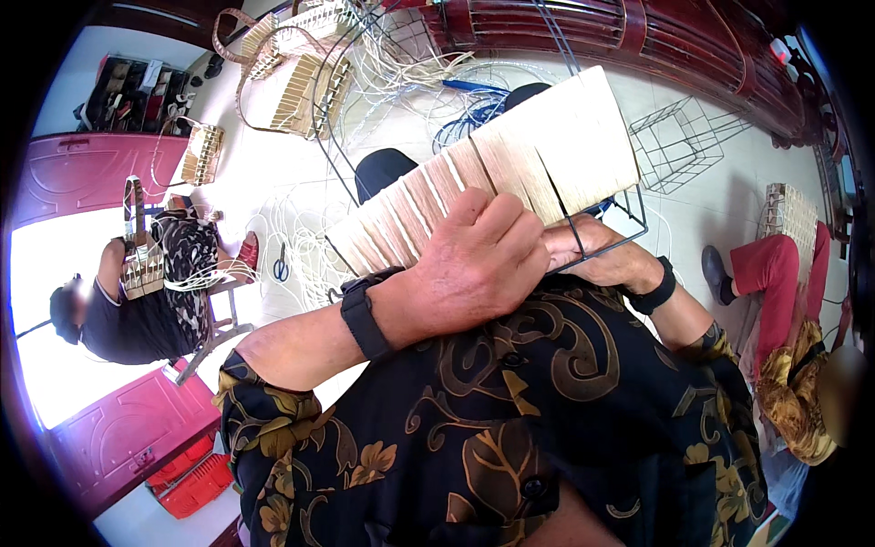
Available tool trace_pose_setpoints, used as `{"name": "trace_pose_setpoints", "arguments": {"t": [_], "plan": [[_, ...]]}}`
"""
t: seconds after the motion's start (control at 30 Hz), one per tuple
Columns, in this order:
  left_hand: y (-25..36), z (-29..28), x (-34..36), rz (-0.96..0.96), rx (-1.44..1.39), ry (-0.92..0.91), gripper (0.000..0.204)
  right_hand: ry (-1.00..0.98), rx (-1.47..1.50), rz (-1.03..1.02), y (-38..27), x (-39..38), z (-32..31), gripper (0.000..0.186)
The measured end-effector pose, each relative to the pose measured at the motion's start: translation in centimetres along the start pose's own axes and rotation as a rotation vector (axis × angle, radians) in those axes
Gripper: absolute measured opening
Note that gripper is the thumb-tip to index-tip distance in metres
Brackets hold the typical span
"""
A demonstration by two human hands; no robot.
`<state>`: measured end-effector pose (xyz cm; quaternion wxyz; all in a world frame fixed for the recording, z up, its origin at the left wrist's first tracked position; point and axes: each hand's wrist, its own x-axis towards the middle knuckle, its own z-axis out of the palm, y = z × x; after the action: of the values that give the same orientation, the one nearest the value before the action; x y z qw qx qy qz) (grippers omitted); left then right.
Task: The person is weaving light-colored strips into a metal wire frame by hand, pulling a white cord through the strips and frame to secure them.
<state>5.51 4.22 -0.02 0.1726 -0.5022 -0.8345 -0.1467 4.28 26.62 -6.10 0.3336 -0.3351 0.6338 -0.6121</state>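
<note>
A basket (592, 128) tilts across my lap, its wire frame wound with pale cord in close rows. Dark gaps part some of the bands. At its near right corner the bare dark wire frame (644, 214) sticks out. My left hand (483, 255) is closed in a fist against the near edge of the wrapping; what its fingers hold is hidden. Beside it, my right hand (597, 255) curls at the bare wire with its fingers bent inward. Its fingertips are hidden behind my left hand, so I cannot make out what they grip.
Loose pale cord (296, 232), scissors (281, 264) and blue cord (469, 128) lie on the floor. A bare wire frame (684, 146) stands right, woven bags (310, 96) far left. People (128, 310) sit at both sides. A dark red bench (592, 23) runs along the back.
</note>
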Motion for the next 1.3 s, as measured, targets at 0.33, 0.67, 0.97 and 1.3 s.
{"name": "trace_pose_setpoints", "arguments": {"t": [0.33, 0.67, 0.97, 1.3], "plan": [[-1.2, -1.5, 0.3, -0.302, -0.341, 0.239, 0.012, 0.001, -0.589, 0.169, -3.6, -5.6, -0.6, 0.059], [-5.7, -2.6, -0.2, -0.576, -0.562, 0.221, 0.010, 0.187, -0.570, 0.095, -13.6, -2.4, -3.3, 0.032], [-7.5, -2.7, -0.5, -0.804, -0.732, 0.128, 0.006, 0.229, -0.447, 0.205, -12.6, 5.6, -2.1, 0.011], [-9.4, -0.3, -0.7, -0.861, -1.020, 0.142, 0.009, 0.239, -1.105, 0.092, -14.4, 9.9, -7.0, 0.021]]}}
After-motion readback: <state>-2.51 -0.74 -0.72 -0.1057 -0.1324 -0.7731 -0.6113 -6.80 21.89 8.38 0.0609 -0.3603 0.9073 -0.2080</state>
